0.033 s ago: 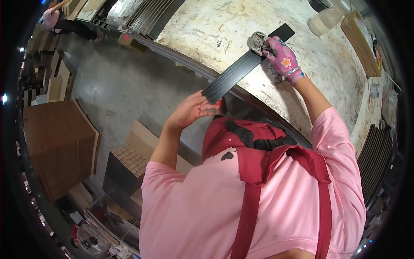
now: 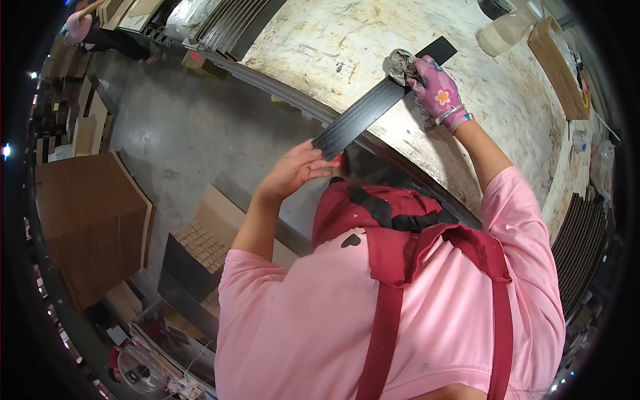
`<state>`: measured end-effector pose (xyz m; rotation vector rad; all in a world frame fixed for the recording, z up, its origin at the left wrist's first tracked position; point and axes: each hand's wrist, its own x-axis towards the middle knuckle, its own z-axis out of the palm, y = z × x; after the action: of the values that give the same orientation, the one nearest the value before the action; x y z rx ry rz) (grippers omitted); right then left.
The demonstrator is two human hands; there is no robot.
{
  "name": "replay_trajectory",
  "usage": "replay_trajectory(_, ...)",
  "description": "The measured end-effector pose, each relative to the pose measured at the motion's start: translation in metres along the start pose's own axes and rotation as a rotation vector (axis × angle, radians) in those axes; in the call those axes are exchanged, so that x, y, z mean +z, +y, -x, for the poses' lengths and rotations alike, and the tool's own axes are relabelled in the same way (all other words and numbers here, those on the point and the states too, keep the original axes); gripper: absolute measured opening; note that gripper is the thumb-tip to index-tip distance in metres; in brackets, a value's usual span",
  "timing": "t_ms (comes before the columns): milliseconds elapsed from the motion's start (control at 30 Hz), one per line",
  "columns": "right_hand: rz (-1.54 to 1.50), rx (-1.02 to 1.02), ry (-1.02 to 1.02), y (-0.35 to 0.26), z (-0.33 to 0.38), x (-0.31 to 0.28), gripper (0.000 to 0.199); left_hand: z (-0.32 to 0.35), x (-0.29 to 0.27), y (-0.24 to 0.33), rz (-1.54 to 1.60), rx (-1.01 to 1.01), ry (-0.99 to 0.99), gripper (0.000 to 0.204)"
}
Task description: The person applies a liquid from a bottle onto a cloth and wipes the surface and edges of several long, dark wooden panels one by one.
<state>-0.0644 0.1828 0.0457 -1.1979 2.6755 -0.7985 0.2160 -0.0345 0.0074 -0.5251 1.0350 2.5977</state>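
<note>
A flat black strip of board (image 2: 363, 119) lies slantwise across the edge of the worn, pale worktable (image 2: 313, 63), its near end jutting past the edge. My bare left hand (image 2: 297, 170) grips that near end, with some fingers stretched out below it. On my right hand (image 2: 437, 87) is a pink glove with a flower print. It clutches a crumpled grey rag (image 2: 401, 65) and presses it onto the upper part of the board. Rag and glove cover a stretch of the board; its far end shows beyond them.
Dark strips (image 2: 230, 27) are stacked at the table's far left, and more (image 2: 580, 247) stand at the right. A cloudy plastic jug (image 2: 500, 35) sits near a long cardboard box (image 2: 557, 67). Large brown cartons (image 2: 93, 220) stand on the floor at left. Another person (image 2: 100, 37) is at the upper left.
</note>
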Motion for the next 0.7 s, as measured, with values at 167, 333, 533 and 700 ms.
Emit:
replay_trajectory(167,0.147,-0.143,-0.014,-0.019,0.009,0.007,0.021,-0.007,0.009,-0.001,-0.041,0.021,0.087,0.039)
replay_trajectory(333,0.197,-0.447,-0.315,-0.13,0.046,0.045,0.023,-0.008,0.011,-0.004,-0.063,0.033,0.123,0.037)
replay_trajectory(533,0.177,0.076,-0.061,-0.038,0.011,0.037,0.022,-0.004,0.025,-0.004,-0.102,0.073,0.183,0.037)
replay_trajectory(700,0.004,0.194,-0.115,-0.029,-0.008,-0.004,0.026,-0.007,0.033,-0.029,-0.144,0.053,0.234,0.036)
